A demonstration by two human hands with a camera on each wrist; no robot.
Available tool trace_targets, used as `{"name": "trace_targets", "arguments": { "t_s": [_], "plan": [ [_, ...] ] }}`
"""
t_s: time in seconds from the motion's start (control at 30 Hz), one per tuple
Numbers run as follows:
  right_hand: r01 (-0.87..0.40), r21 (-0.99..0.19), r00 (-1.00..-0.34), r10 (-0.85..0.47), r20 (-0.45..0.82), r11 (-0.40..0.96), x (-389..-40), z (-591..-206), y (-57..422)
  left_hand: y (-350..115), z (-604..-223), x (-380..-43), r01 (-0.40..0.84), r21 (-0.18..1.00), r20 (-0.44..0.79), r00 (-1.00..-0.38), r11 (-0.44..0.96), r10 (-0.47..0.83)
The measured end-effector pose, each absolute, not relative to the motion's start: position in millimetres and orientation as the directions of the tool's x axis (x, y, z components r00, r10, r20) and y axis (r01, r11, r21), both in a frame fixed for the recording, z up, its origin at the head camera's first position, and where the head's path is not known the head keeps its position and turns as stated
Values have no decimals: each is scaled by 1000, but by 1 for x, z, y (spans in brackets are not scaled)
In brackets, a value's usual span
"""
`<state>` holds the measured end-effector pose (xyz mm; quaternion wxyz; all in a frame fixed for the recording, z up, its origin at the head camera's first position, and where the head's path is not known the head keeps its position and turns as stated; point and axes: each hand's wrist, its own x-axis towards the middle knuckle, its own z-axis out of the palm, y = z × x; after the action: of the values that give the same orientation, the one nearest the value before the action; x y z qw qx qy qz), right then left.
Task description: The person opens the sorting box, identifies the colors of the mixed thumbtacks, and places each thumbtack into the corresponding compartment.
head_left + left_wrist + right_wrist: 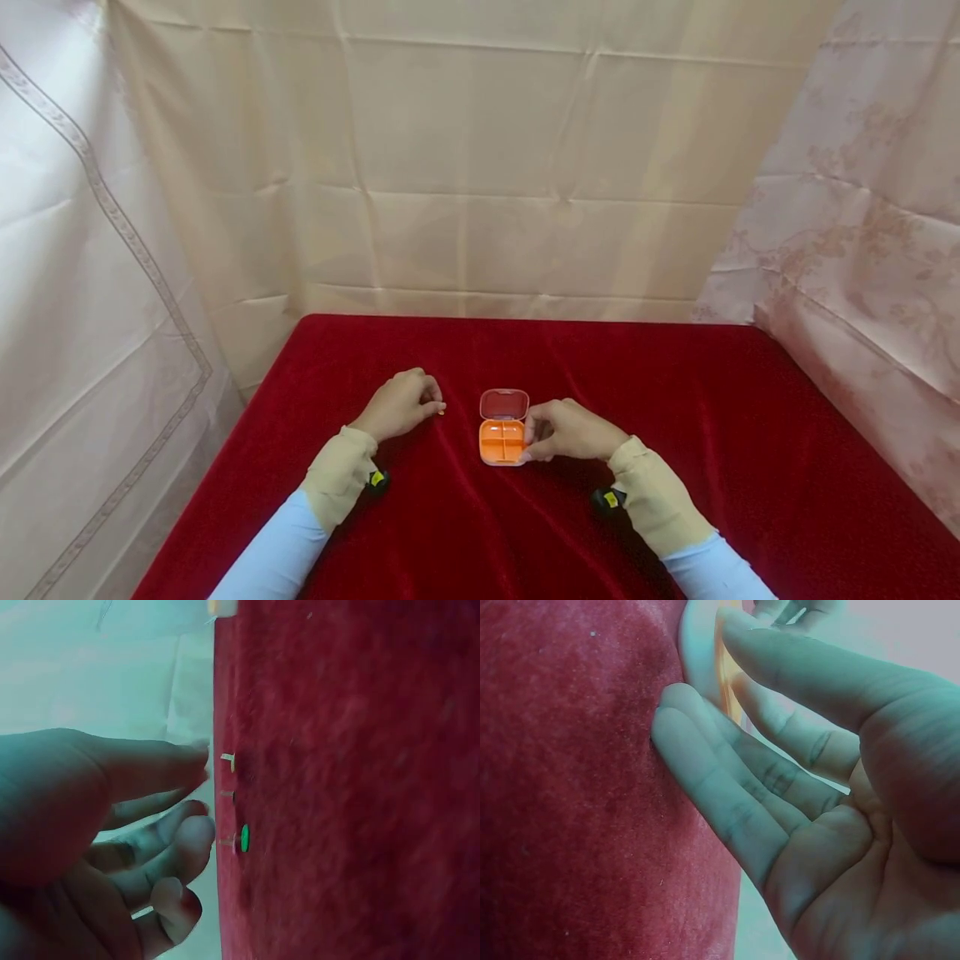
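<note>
An orange pill box (pixel 503 442) with four compartments and a clear lid (pixel 504 404) swung up lies on the red cloth. My right hand (pixel 573 429) holds its right side. In the right wrist view, thumb (pixel 780 664) and index finger touch the orange rim, with the other fingers close to the cloth. To the left of the box, my left hand (pixel 405 404) is low over the cloth, fingers loosely bent. Beyond its fingertips in the left wrist view are small thumbtacks, one pale yellow (pixel 232 761) and one green (pixel 245 838), with thin stems. Nothing shows gripped there.
A dark red velvet cloth (pixel 637 367) covers the table. Its far edge meets a hanging cream curtain (pixel 480 167). Pale curtains stand along the left and right sides. Each wrist wears a small dark camera under a beige cuff.
</note>
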<state>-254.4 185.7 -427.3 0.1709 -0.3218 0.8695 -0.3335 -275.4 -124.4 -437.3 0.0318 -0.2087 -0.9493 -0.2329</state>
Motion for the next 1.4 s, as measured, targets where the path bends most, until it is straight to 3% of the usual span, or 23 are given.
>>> {"name": "trace_targets", "arguments": {
  "t_s": [0.53, 0.9, 1.0, 1.13, 1.23, 1.3, 1.4],
  "plan": [
    [-439, -685, -740, -666, -91, 582, -253, -427, 185, -121, -444, -276, 414, 348, 130, -910, 841, 394],
    [-418, -704, -741, -664, -101, 574, -251, -426, 185, -124, -441, -272, 391, 370, 109, -919, 843, 378],
    [-419, -703, -741, -664, -101, 574, -251, -426, 185, -125, -441, -272, 383, 431, 111, -921, 817, 373],
    [-420, -707, -738, -667, -99, 569, -252, -427, 185, -126, -437, -272, 274, 710, 42, -936, 649, 350],
    [-418, -712, -735, -670, -100, 565, -253, -427, 185, -127, -431, -274, 126, 919, -23, -929, 375, 369],
    [-414, -714, -737, -669, -101, 564, -253, -427, 185, -127, -428, -275, 33, 984, -40, -915, 173, 403],
    [-409, -717, -738, -666, -103, 564, -252, -427, 185, -128, -426, -277, -87, 994, -47, -883, -64, 467]
  ]
}}
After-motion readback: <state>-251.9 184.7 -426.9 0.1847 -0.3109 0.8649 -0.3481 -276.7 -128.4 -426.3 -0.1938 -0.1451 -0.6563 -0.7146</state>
